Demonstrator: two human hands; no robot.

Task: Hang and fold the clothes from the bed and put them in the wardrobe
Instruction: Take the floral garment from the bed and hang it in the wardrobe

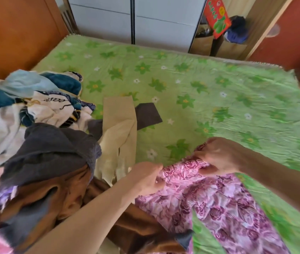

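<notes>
A pink and purple floral garment [218, 204] hangs over the near edge of the bed [209, 85], which has a green flowered sheet. My left hand [146, 177] pinches its top edge on the left. My right hand [217, 155] grips the same edge further right, so the cloth is bunched between the two. To the left lies a heap of clothes: a dark grey hooded top [50, 149], a brown garment [57, 197], beige trousers [120, 132] and white and blue pieces [41, 99].
The grey wardrobe [132, 19] with shut doors stands past the far edge of the bed. A wooden headboard [17, 33] rises at the left. At the back right are a mirror, a red and green bag [218, 17] and a red wall.
</notes>
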